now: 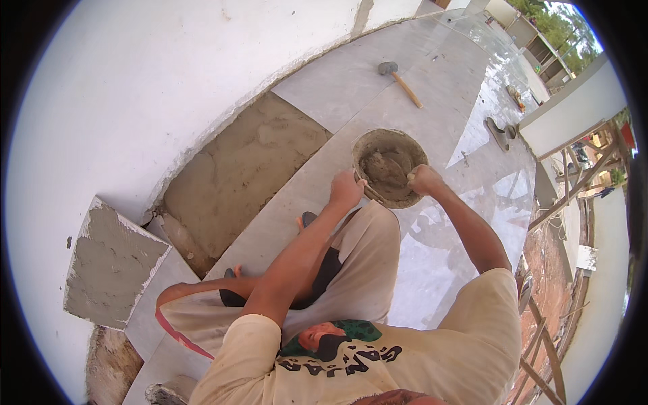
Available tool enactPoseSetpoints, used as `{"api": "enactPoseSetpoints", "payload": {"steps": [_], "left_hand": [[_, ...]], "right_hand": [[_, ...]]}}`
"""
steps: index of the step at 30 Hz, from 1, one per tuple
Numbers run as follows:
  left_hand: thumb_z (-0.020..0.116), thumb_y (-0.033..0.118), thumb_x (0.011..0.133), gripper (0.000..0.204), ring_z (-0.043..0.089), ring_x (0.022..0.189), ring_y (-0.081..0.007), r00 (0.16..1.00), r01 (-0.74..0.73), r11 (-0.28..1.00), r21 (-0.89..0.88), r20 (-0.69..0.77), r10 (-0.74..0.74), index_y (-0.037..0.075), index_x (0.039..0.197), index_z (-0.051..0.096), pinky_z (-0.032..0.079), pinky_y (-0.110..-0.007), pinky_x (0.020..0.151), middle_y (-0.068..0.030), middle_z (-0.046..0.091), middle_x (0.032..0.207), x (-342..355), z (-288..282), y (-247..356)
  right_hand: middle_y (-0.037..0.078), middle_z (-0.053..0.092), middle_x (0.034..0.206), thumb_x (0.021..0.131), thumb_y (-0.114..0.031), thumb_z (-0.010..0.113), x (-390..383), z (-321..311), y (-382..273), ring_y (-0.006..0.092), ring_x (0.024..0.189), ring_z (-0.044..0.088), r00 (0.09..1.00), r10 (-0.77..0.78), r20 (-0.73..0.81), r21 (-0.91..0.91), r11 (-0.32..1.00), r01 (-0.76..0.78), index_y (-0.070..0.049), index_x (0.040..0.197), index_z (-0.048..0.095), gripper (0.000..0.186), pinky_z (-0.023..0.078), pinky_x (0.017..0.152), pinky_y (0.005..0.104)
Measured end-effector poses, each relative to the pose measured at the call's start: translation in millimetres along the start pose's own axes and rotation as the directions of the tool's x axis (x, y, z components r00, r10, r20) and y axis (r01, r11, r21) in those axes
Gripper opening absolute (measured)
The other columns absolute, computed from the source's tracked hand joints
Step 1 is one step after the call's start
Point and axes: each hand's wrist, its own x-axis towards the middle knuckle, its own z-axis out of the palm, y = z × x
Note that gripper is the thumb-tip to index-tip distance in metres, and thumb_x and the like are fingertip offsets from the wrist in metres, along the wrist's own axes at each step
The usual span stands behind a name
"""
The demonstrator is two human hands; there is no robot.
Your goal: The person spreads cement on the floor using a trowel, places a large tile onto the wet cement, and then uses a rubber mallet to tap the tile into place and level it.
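Note:
A round bucket [360, 143] of wet grey mortar [379, 169] stands on the tiled floor in front of my knees. My left hand [347, 190] is closed on its near left rim. At the right side of the bucket my right hand [426, 180] is closed round the handle of what looks like a trowel; its mortar-smeared blade [399, 160] lies in the mix, hard to tell apart from it. Left of the bucket, a bed of spread mortar [243, 169] fills a gap between the tiles and the white wall.
A tile [111, 266] with mortar on its face leans against the wall [135, 101] at left. Farther off, a rubber mallet [405, 88] lies on the grey floor tiles [337, 88]. Sandals [498, 133] sit near the right edge, with wooden poles [574, 185] beyond.

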Motion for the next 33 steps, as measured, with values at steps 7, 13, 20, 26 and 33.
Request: {"api": "enactPoseSetpoints", "payload": {"steps": [7, 13, 20, 26, 33], "left_hand": [[0.077, 0.021, 0.082, 0.027, 0.064, 0.093, -0.0456, 0.997, -0.053, 0.998, -0.038, -0.061, 0.050, -0.001, 0.091, 0.066, 0.049, -0.053, 0.082, -0.0250, 0.068, 0.091, 2.4, 5.9, -8.7], [0.079, 0.023, 0.081, 0.029, 0.065, 0.090, -0.0445, 0.998, -0.030, 0.999, -0.045, -0.056, 0.028, -0.001, 0.089, 0.065, 0.050, -0.052, 0.080, -0.0230, 0.069, 0.089, -2.6, 1.2, -9.1], [0.078, 0.024, 0.082, 0.029, 0.066, 0.090, -0.0437, 0.985, -0.095, 0.990, -0.107, -0.157, 0.078, -0.001, 0.090, 0.065, 0.049, -0.053, 0.080, -0.0222, 0.069, 0.089, -5.5, 3.1, -18.1], [0.076, 0.023, 0.083, 0.027, 0.064, 0.092, -0.0445, 0.980, -0.115, 0.993, -0.019, -0.166, 0.111, 0.000, 0.090, 0.065, 0.049, -0.053, 0.081, -0.0231, 0.067, 0.090, -9.8, 9.1, -17.2], [0.074, 0.021, 0.084, 0.025, 0.063, 0.091, -0.0453, 0.986, -0.132, 0.991, 0.007, -0.101, 0.132, -0.001, 0.089, 0.065, 0.049, -0.053, 0.081, -0.0239, 0.066, 0.089, -5.8, 11.1, -14.0]], "right_hand": [[0.011, 0.064, 0.062, 0.082, -0.019, 0.072, -3.5, 16.7, -29.6, 0.0198, 0.053, 0.062, 0.942, 0.039, 0.334, 0.412, 0.893, -0.182, 0.000, 0.072, 0.066, 0.022, 0.051, 0.055, 0.0382], [0.012, 0.066, 0.068, 0.084, -0.018, 0.069, -36.8, 3.2, -6.0, 0.0231, 0.058, 0.064, 0.911, -0.015, 0.413, 0.642, 0.714, -0.280, -0.001, 0.082, 0.069, 0.017, 0.052, 0.058, 0.0399], [0.017, 0.066, 0.096, 0.082, -0.016, 0.068, -68.1, 12.3, 2.2, 0.0361, 0.091, 0.067, 0.912, -0.239, -0.332, -0.139, 0.969, 0.203, -0.013, 0.114, 0.065, 0.033, 0.054, 0.079, 0.0477], [0.017, 0.067, 0.096, 0.083, -0.023, 0.067, -70.0, -10.3, 2.7, 0.0395, 0.094, 0.066, 0.945, -0.062, -0.321, -0.074, 0.996, 0.040, -0.015, 0.119, 0.064, 0.037, 0.052, 0.084, 0.0515], [0.018, 0.069, 0.073, 0.085, -0.023, 0.067, -34.7, -7.6, 2.9, 0.0320, 0.068, 0.068, 0.986, 0.005, 0.166, 0.143, 0.989, -0.029, -0.002, 0.082, 0.069, 0.021, 0.054, 0.064, 0.0451]]}}
